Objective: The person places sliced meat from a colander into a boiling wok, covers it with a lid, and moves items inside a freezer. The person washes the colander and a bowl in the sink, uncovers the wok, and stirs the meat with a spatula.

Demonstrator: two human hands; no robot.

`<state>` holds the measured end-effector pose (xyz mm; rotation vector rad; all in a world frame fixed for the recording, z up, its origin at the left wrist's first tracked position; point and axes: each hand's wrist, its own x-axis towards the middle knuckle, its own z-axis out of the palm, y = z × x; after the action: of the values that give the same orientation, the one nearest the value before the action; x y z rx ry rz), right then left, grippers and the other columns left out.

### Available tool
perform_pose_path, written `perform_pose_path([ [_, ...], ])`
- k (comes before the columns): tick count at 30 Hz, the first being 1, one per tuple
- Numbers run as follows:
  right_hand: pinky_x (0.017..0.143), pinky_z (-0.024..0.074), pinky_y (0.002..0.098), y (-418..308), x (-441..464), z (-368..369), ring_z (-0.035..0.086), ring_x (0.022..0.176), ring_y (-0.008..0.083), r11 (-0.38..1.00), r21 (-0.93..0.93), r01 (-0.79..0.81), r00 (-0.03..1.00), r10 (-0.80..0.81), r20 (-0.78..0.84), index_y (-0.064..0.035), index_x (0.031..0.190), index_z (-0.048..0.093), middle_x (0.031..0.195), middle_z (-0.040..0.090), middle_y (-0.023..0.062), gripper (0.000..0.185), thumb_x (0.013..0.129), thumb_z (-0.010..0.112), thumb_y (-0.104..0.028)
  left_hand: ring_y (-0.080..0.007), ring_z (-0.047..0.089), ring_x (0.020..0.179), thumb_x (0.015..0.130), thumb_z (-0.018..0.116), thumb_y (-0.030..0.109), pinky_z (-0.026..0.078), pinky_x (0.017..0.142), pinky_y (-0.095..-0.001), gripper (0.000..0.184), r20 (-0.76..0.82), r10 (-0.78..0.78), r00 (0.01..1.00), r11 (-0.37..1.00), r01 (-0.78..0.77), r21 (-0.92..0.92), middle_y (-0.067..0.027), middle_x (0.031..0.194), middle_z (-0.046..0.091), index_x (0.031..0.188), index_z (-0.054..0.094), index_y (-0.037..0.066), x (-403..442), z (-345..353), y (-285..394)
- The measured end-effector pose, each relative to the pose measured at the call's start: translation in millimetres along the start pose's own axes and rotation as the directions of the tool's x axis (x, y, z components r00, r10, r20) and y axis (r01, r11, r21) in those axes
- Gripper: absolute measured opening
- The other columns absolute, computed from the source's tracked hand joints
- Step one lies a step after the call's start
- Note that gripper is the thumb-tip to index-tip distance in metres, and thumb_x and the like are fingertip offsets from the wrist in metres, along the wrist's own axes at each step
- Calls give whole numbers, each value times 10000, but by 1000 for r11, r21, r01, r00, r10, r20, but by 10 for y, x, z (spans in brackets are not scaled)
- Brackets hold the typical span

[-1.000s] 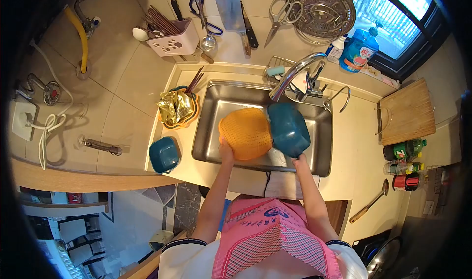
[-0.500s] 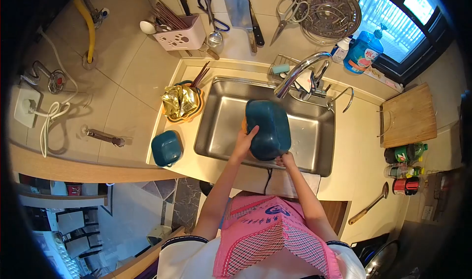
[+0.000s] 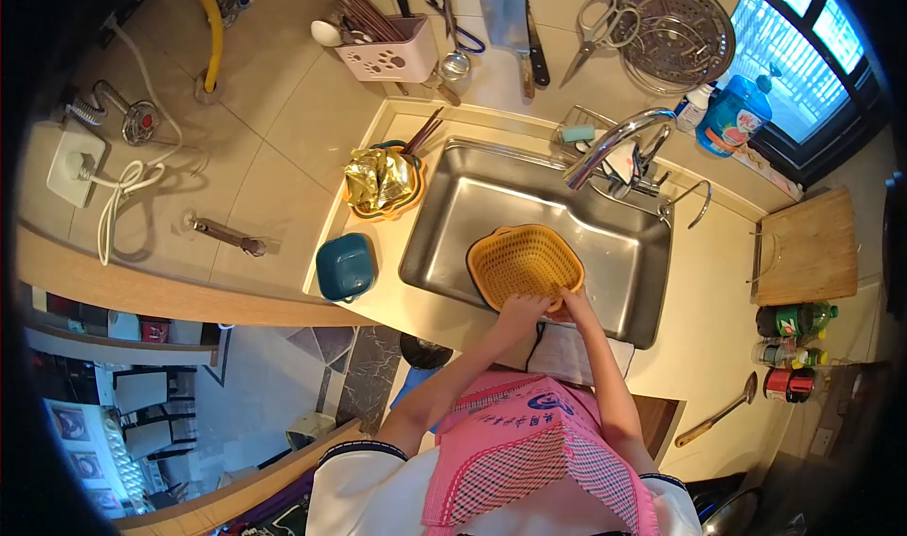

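A yellow drain basket (image 3: 518, 257) with a perforated wall faces upward over the steel sink (image 3: 453, 201), near its front edge. At its near rim, my left hand (image 3: 525, 315) is closed, fingers over the edge. My right hand (image 3: 573, 306) grips the same rim just to the right, its fingertips partly hidden. Whether a teal basin is nested beneath the basket cannot be seen. On the counter to the left sits a small teal basin (image 3: 346, 268). Above the sink's far right side curves the chrome faucet (image 3: 609, 146).
Behind that basin, a gold foil packet (image 3: 380, 181) lies in a stacked basket with chopsticks. A cloth (image 3: 590, 352) drapes the sink's front edge. Right of the sink are a cutting board (image 3: 808, 245), bottles (image 3: 794, 321) and a ladle (image 3: 720, 411). Knives and scissors (image 3: 601, 34) hang on the wall.
The teal basin that was held bottom-up has turned over, and the yellow basket's inside now shows. My left hand has shifted from its left side to the near rim. The view has shifted slightly.
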<state>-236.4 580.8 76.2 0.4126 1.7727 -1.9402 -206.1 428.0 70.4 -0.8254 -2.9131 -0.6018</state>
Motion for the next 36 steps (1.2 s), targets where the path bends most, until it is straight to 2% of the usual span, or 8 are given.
perform_pose_path([
  [4, 417, 505, 281, 155, 134, -132, 615, 562, 228, 963, -56, -262, 965, 260, -33, -50, 1163, 336, 799, 590, 173, 388, 824, 457, -196, -194, 565, 773, 758, 505, 209, 409, 650, -326, 171, 66, 15, 998, 999, -17, 30, -39, 787, 576, 899, 533, 117, 5, -50, 84],
  [8, 442, 475, 323, 492, 516, -514, 596, 530, 265, 908, -339, 246, 894, -348, -284, -76, 1250, 303, 754, 599, 175, 482, 801, 462, -153, -237, 553, 811, 813, 499, 274, 416, 673, -349, 258, -202, -29, 979, 995, 8, -103, -85, 850, 576, 968, 530, 70, 106, -339, 148],
  [13, 457, 455, 380, -367, 156, -415, 559, 472, 307, 352, -930, -106, 725, -613, -315, -135, 1328, 230, 654, 579, 189, 618, 776, 509, -161, -270, 548, 863, 845, 492, 290, 427, 738, -374, 311, -185, -404, 896, 823, 268, -500, -127, 910, 577, 1015, 517, 31, 26, -399, -242],
  [19, 408, 427, 336, -167, 329, -618, 516, 421, 219, -403, -782, 475, 602, -499, 623, -199, 1354, 210, 496, 479, 72, 693, 747, 541, -165, -238, 558, 883, 879, 456, 249, 439, 749, -322, 284, -75, -641, 764, 566, 404, -719, -140, 946, 575, 1031, 515, 17, -249, -393, -704],
  [23, 432, 434, 317, -349, 350, -509, 485, 402, 195, -308, -915, 260, 669, -626, 401, -168, 1347, 238, 494, 464, 46, 728, 696, 562, -148, -217, 557, 873, 888, 443, 236, 439, 755, -307, 280, -120, -688, 716, 526, 377, -762, -141, 953, 568, 1022, 515, 1, -400, -350, -900],
  [27, 440, 435, 308, -362, 242, -458, 485, 403, 179, -530, -653, 542, 554, -358, 751, -111, 1342, 240, 477, 450, 30, 750, 671, 574, -140, -208, 554, 872, 891, 441, 235, 437, 758, -308, 282, -101, -697, 710, 526, 412, -744, -132, 960, 565, 1014, 512, -8, -448, -355, -914],
  [33, 407, 429, 312, -345, 112, -436, 481, 392, 179, -298, -878, 375, 613, -631, 476, -127, 1336, 261, 474, 441, 31, 691, 696, 523, -106, -163, 554, 847, 892, 442, 252, 424, 751, -287, 288, -96, -687, 720, 510, 385, -769, -84, 931, 580, 1013, 517, 1, -405, -321, -920],
  [36, 402, 431, 305, -363, -91, -385, 472, 383, 183, -467, -678, 568, 530, -422, 735, -128, 1326, 287, 474, 439, 19, 687, 688, 542, -122, -160, 551, 857, 896, 431, 270, 428, 720, -276, 290, -68, -653, 754, 533, 394, -749, -74, 946, 575, 1006, 521, 17, -378, -239, -960],
])
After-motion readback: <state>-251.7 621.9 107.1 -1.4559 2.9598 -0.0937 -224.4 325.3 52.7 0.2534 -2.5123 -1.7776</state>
